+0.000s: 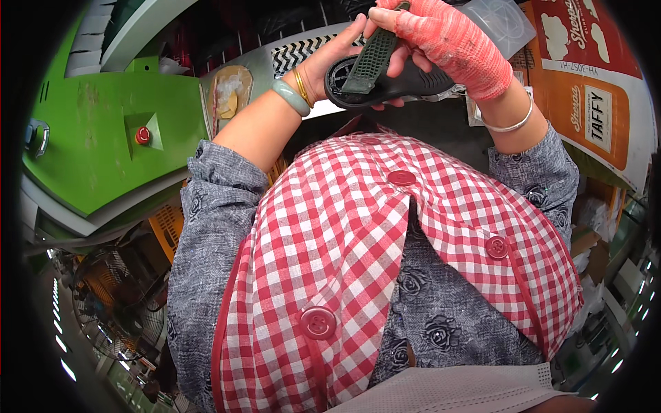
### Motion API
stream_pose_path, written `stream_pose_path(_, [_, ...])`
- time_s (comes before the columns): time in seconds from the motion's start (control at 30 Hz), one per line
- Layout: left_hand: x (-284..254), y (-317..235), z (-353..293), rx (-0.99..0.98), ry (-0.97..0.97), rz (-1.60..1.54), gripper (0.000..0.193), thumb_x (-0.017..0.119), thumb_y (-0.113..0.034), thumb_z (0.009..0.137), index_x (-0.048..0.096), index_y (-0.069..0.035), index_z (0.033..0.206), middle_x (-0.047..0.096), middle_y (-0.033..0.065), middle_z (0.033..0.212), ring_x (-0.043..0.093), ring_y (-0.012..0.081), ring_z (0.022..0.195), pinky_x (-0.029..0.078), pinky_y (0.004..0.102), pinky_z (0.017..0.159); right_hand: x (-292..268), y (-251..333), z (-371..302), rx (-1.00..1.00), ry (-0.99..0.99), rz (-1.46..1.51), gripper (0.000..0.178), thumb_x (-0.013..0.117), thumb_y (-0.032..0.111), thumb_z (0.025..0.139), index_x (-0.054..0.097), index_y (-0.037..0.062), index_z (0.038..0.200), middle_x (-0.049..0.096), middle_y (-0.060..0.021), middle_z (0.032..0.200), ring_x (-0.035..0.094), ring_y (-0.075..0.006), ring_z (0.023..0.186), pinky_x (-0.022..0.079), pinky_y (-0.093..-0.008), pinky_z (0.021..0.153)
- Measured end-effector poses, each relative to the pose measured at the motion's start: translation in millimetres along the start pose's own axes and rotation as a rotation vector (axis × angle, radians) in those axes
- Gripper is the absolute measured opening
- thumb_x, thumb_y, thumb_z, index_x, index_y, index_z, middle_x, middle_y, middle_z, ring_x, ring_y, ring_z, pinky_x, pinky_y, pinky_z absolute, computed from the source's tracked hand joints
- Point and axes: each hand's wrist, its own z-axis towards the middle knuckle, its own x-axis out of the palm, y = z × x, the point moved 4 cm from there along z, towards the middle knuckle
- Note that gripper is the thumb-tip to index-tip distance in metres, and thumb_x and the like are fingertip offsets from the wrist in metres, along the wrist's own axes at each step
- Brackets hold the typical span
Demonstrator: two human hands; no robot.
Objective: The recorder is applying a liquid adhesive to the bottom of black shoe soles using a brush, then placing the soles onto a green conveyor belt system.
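Note:
A black shoe sole lies level in my left hand, its rounded, ribbed end to the left. The thumb of this hand stretches up and fingertips show beneath the sole. My right hand, in a coral knitted glove with bare fingertips, pinches the upper end of a dark green perforated strip. That strip slants down across the left part of the sole, its lower end over the ribbed hollow. Some fingers of the right hand curl near the sole's upper edge.
On the left stands a green machine with a red push button. Beside it sits a tray with yellowish pieces. A clear plastic container and orange cardboard boxes are at the right. A fan stands lower left.

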Motion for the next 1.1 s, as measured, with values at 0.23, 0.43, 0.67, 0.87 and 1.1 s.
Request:
stream_pose_path(0.23, [-24, 15, 3, -0.147, 0.064, -0.137, 0.078, 0.038, -0.068, 0.08, 0.037, -0.007, 0.129, 0.057, 0.0198, 0.104, 0.062, 0.0438, 0.079, 0.057, 0.0439, 0.057, 4, 6, 2, 0.043, 0.046, -0.045, 0.026, 0.052, 0.029, 0.089, 0.059, 0.0046, 0.093, 0.061, 0.0002, 0.074, 0.057, -0.0047, 0.055, 0.037, -0.0149, 0.044])
stream_pose_path(0.43, [-20, 6, 3, -0.159, 0.128, -0.058, 0.076, 0.044, -0.063, 0.081, 0.039, -0.003, 0.127, 0.059, 0.0201, 0.098, 0.064, 0.0401, 0.074, 0.057, 0.0434, 0.055, -7, -5, 0, 0.007, 0.169, 0.151, 0.026, 0.054, 0.026, 0.089, 0.058, 0.0018, 0.097, 0.063, -0.0029, 0.084, 0.06, -0.0075, 0.06, 0.038, -0.0146, 0.044])
stream_pose_path(0.67, [-9, 5, -6, -0.339, -0.018, -0.087, 0.089, 0.031, -0.073, 0.078, 0.041, 0.002, 0.125, 0.06, 0.0223, 0.097, 0.064, 0.0399, 0.067, 0.056, 0.038, 0.047, -26, -16, -15, 0.083, 0.034, -0.028, 0.024, 0.053, 0.023, 0.089, 0.059, 0.0015, 0.099, 0.062, -0.0029, 0.085, 0.059, -0.0073, 0.061, 0.038, -0.0148, 0.047])
stream_pose_path(0.87, [-23, -1, -7, -0.324, 0.035, -0.044, 0.076, 0.038, -0.061, 0.084, 0.042, 0.003, 0.126, 0.057, 0.0224, 0.107, 0.065, 0.0302, 0.08, 0.056, 0.0406, 0.065, -53, -49, -35, -0.039, -0.095, -0.266, 0.026, 0.046, 0.027, 0.091, 0.061, 0.0064, 0.09, 0.063, -0.0019, 0.084, 0.061, -0.0063, 0.065, 0.036, -0.0152, 0.047])
stream_pose_path(1.1, [-46, 7, 0, -0.149, -0.18, 0.059, 0.047, 0.049, -0.016, 0.09, 0.034, -0.001, 0.132, 0.055, 0.0147, 0.114, 0.061, 0.0238, 0.094, 0.051, 0.0311, 0.08, -123, -110, -63, -0.265, -0.7, -0.08, 0.025, 0.052, 0.029, 0.09, 0.063, 0.0064, 0.094, 0.063, 0.0004, 0.087, 0.059, -0.0035, 0.071, 0.035, -0.0157, 0.053])
